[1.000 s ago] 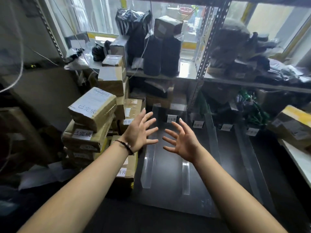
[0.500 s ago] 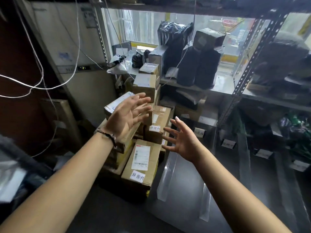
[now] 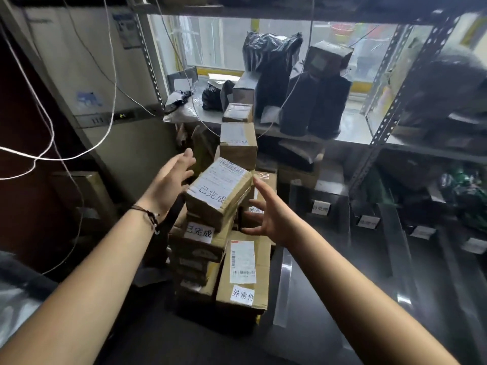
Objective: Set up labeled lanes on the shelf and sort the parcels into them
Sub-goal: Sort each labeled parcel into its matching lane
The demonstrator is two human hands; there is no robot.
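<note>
sorter: hands sit either side of the top parcel (image 3: 217, 191), so why not on it?
checker: from the pose i'd say it's a reach for a two-sided lift. left hand (image 3: 168, 185) is off the box's far-left edge, fingers straight and loose. right hand (image 3: 266, 214) is just by its right side, fingers fanned wide. neither clasps anything, and i can't tell if a fingertip touches the cardboard
sorter: and where does that parcel sit?
checker: tilted on top of the brown stack (image 3: 197, 259), left of the lanes, with its white tag 已完成 facing up. a flat box (image 3: 243, 272) tagged 异常件 stands just beside the stack, in front
sorter: so the tags decide the lane?
checker: likely. the dark shelf (image 3: 369, 248) has clear divider strips (image 3: 284, 285) running front to back, with small white lane labels (image 3: 320, 208) at the rear. the lanes look laid out, so sorting seems barely begun. a tilted box could slide if only one side gets caught
</note>
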